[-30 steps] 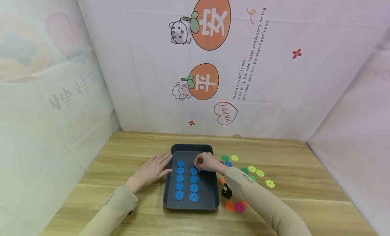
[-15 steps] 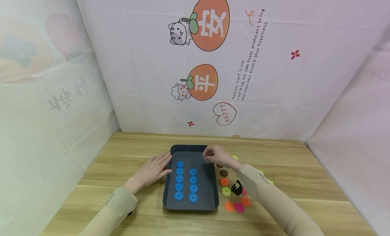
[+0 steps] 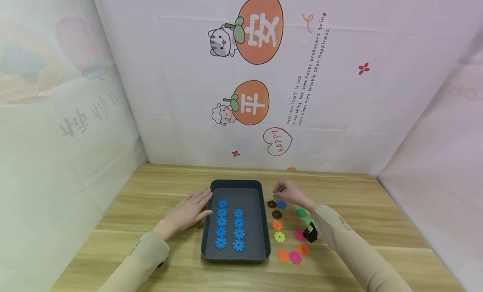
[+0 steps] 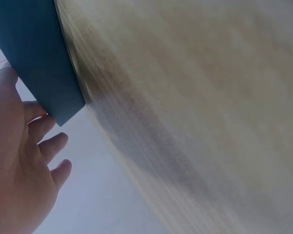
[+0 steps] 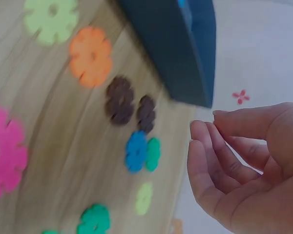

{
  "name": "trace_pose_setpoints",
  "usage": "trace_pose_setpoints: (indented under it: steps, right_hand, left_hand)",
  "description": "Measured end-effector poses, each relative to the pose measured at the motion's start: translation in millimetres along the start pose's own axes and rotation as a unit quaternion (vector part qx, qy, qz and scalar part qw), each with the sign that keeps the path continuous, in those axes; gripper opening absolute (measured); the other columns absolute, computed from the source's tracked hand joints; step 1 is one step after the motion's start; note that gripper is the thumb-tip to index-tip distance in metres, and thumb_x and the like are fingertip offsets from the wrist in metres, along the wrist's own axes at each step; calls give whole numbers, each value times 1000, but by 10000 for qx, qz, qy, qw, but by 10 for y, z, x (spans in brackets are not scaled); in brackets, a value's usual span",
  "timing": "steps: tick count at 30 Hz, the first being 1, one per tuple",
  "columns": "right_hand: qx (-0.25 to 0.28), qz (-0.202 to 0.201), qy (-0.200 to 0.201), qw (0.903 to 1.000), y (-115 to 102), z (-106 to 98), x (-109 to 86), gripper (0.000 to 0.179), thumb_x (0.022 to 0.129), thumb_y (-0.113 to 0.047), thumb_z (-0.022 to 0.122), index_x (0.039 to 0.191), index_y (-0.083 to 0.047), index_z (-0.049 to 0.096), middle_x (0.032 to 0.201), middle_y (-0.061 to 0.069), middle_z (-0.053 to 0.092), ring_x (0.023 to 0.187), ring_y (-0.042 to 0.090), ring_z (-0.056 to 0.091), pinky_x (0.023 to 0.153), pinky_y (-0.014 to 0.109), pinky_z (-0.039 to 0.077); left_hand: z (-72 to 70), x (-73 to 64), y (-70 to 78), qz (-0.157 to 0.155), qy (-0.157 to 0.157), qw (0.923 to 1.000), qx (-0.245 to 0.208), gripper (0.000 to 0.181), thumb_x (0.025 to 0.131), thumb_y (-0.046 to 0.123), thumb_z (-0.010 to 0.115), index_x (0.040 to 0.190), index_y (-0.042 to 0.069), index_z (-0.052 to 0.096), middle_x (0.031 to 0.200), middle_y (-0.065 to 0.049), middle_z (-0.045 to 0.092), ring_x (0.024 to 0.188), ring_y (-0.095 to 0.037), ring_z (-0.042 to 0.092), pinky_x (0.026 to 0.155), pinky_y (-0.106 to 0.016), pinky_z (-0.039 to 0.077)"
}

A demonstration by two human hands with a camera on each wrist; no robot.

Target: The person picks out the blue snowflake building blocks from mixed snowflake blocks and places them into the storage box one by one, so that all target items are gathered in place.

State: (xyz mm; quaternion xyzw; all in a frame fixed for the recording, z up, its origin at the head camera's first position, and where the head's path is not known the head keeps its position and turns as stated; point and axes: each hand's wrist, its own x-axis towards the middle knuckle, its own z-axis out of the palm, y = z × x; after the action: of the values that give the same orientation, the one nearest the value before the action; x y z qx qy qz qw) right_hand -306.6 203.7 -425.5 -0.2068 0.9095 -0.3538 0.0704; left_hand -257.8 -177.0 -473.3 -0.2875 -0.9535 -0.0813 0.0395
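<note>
Notched blue plastic discs lie in two columns inside a dark grey tray (image 3: 253, 225): the left column (image 3: 221, 221) reaches farther back than the right column (image 3: 239, 222). My left hand (image 3: 188, 210) rests at the tray's left side with fingers extended, and its fingertips touch the wall in the left wrist view. Beyond the tray's right rim, my right hand (image 3: 292, 192) hovers over the table, fingers loosely bent and nothing showing between them. Below it are a blue disc (image 5: 136, 151), a green disc (image 5: 154, 154) and a dark brown disc (image 5: 146, 113).
Several more discs are scattered right of the tray, including an orange disc (image 3: 277, 225), a yellow-green disc (image 3: 279, 236) and a pink disc (image 3: 295, 257). A black device (image 3: 310, 232) sits at the right wrist. Printed white cloth (image 3: 181, 128) encloses the wooden table (image 3: 170, 258).
My right hand has moved right, from above the right blue column, across the tray's rim to over the loose discs. My left hand stays in place.
</note>
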Motion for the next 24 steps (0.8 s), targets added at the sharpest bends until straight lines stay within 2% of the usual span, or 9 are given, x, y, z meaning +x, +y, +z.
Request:
trace_pose_setpoints:
  steps: [5, 11, 13, 24]
  right_hand:
    - [-155, 279, 92, 9994, 130, 8, -45, 11, 88, 1, 63, 95, 9, 64, 86, 16, 67, 74, 13, 57, 64, 23, 49]
    - [-319, 918, -15, 9953, 261, 62, -39, 13, 84, -1, 68, 96, 4, 66, 88, 12, 68, 77, 17, 61, 68, 28, 55]
    - [-402, 1021, -32, 9940, 305, 82, -26, 16, 83, -3, 71, 96, 4, 65, 89, 12, 68, 78, 18, 61, 68, 28, 55]
    - [-471, 1234, 63, 9912, 342, 91, -19, 25, 77, -8, 81, 93, 4, 66, 87, 11, 66, 76, 18, 57, 66, 26, 51]
  left_hand:
    - [-4, -2, 4, -4, 2, 10000, -58, 66, 104, 47, 44, 155, 7, 33, 162, -12, 31, 149, -35, 34, 122, -55, 28]
    - [1, -7, -1, -11, 11, 10000, -82, 66, 104, 47, 44, 155, 7, 33, 162, -13, 32, 149, -35, 34, 122, -56, 28]
    - [4, -8, -4, -12, -5, 10000, -60, 66, 104, 47, 44, 155, 7, 33, 162, -12, 32, 149, -35, 34, 122, -55, 28]
    - [2, 3, -23, 28, -23, 10000, -31, 65, 104, 46, 44, 155, 5, 33, 162, -14, 32, 149, -35, 34, 122, -56, 29]
